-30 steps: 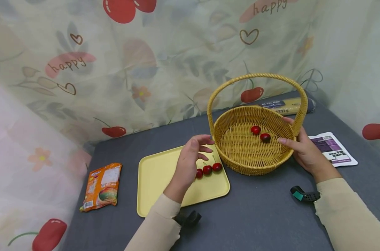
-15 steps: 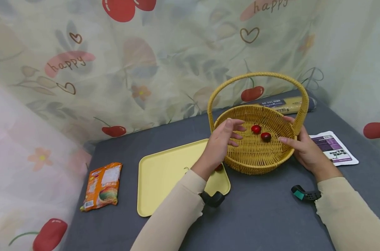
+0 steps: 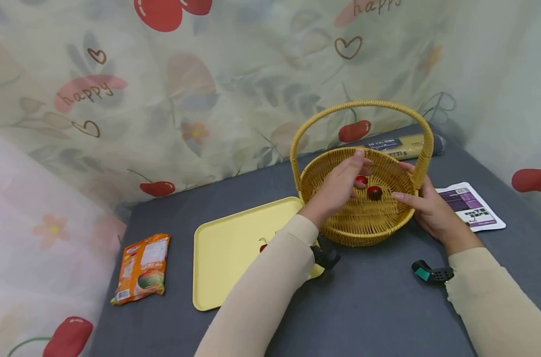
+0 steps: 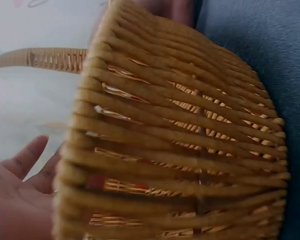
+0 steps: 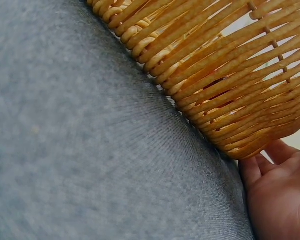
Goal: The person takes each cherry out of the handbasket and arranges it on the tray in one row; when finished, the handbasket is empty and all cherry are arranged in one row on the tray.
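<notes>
A wicker basket [image 3: 366, 220] with a tall arched handle stands on the grey cloth, with two dark red cherries [image 3: 375, 193] inside. My right hand [image 3: 431, 210] grips the basket's right side, thumb over the rim and fingers outside. My left hand [image 3: 337, 186] reaches over the left rim into the basket. Its fingers are loosely bent beside the cherries and partly overlap one of them. The left wrist view shows this hand [image 4: 20, 195] with spread fingers behind the weave. On the yellow tray [image 3: 221, 258], a cherry [image 3: 263, 247] peeks out beside my left sleeve, which hides the tray's right part.
An orange snack bag [image 3: 143, 267] lies left of the tray. A white and purple packet [image 3: 471, 206] lies behind my right hand, and a long pasta pack [image 3: 408, 147] lies behind the basket. Printed curtains surround the table.
My left hand has moved right from above the tray into the basket, its forearm now covering most of the cherries on the tray. My right hand keeps its hold on the basket.
</notes>
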Motion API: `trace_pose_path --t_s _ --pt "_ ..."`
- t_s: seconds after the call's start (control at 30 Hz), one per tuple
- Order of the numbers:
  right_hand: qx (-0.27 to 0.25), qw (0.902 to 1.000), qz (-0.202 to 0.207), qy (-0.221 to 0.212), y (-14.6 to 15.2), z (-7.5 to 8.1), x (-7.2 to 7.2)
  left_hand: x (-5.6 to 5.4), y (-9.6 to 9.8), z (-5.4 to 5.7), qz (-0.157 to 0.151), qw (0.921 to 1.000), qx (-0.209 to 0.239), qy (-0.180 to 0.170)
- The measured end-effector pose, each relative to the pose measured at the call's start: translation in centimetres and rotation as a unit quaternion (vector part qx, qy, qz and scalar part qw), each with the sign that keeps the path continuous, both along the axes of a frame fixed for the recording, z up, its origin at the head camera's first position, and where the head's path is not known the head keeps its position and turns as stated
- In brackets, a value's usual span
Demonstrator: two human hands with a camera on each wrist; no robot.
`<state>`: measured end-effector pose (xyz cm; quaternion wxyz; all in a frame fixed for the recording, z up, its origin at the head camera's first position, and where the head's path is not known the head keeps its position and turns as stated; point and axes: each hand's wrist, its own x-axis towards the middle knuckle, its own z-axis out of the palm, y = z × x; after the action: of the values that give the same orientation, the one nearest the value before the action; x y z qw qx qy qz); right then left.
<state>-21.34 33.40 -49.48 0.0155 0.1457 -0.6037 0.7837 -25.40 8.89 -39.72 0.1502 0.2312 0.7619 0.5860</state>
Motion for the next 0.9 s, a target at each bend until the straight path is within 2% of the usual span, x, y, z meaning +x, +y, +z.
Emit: trace_pose_path --t_s 0.07,0.23,0.3,0.43,0.5,0.6,0.7,0.77,0.9 --pt "0.004 1.0000 -0.003 -0.002 -0.1 0.0 0.0 -0.2 0.5 -0.5 0.003 0.9999 -0.005 -0.010" --pt "0.012 0.9999 -0.003 -0.001 -0.4 0.0 -0.1 -0.2 1.2 -1.9 0.008 0.9974 -0.070 -0.019" --pt "0.013 0.9999 -0.002 -0.002 -0.5 0.0 -0.1 -0.2 1.3 -2.3 0.011 0.9950 -0.099 -0.011" --pt "0.010 0.9999 -0.005 0.003 -0.4 0.0 -0.1 -0.3 1.6 -2.5 0.009 0.9933 -0.116 0.003" --pt "0.007 0.9999 -0.003 0.007 -0.3 -0.1 -0.1 -0.5 1.8 -2.6 0.000 0.9914 -0.130 0.006" --pt "0.010 0.9999 0.001 0.009 -0.2 0.0 -0.3 -0.8 2.0 -2.8 -0.023 0.9846 -0.170 0.032" --pt "0.016 0.9998 -0.001 0.007 -0.2 0.1 -0.4 -1.0 2.2 -3.0 -0.053 0.9706 -0.225 0.067" --pt "0.015 0.9999 -0.003 0.008 -0.2 0.1 -0.4 -1.1 2.4 -3.2 -0.073 0.9556 -0.269 0.095" --pt "0.008 0.9999 -0.007 0.008 -0.4 0.1 -0.2 -0.7 3.0 -3.5 -0.102 0.9102 -0.372 0.151"
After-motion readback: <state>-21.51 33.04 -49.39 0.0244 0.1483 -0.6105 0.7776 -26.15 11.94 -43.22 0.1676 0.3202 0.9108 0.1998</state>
